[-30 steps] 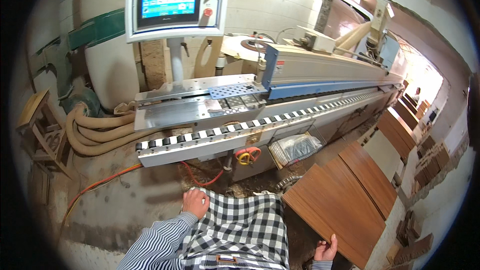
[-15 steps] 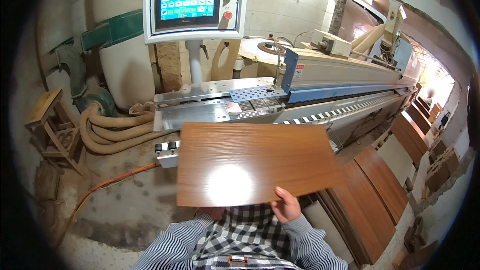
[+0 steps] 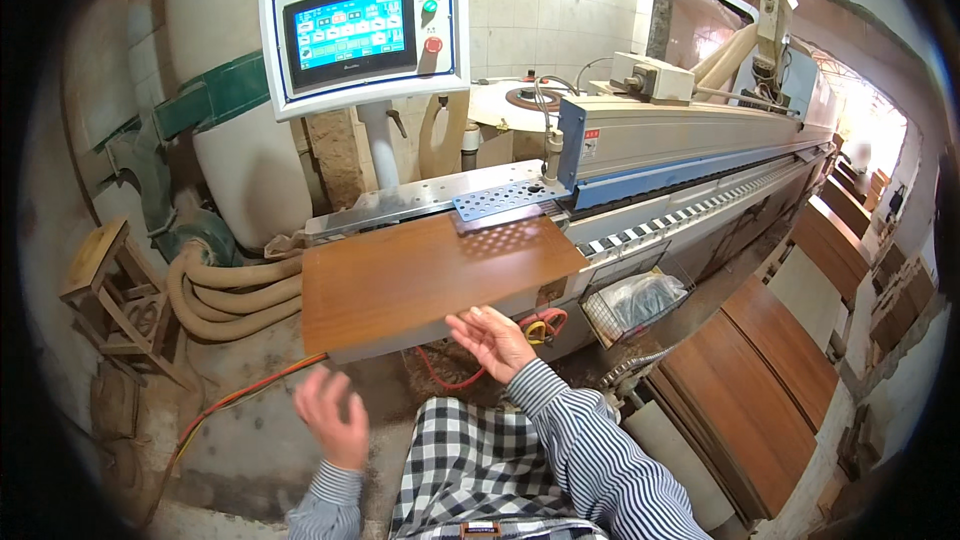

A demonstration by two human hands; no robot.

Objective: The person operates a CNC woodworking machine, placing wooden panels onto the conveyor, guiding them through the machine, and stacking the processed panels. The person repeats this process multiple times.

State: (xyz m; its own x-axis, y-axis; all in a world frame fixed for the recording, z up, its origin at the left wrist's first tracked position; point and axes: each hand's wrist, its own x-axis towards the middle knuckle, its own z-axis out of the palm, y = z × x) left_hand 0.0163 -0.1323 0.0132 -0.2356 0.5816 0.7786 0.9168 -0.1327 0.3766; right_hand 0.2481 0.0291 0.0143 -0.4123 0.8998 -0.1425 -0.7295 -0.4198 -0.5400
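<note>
A brown wood-grain board (image 3: 390, 285) lies flat on the infeed table of a long edge banding machine (image 3: 690, 130). Its far right part sits beneath a blue perforated plate (image 3: 503, 202). My right hand (image 3: 497, 342) is at the board's near edge, palm turned up and fingers stretched out; whether the fingertips touch the edge is hard to make out. Apart from the board, my left hand (image 3: 333, 418) hangs in front of its near left corner, fingers spread and a little blurred, with nothing in it.
A control panel (image 3: 365, 30) with a lit screen stands behind the board. Stacked brown boards (image 3: 740, 410) lie at the right, by a wire basket (image 3: 635, 305) holding a plastic bag. Ribbed hoses (image 3: 225, 310), a wooden stool (image 3: 125, 300) and an orange cable (image 3: 240, 390) are at left.
The board has moved forward and left, from in front of my body onto the machine's table. My right hand has let go its grip; my left hand has come out from under the board.
</note>
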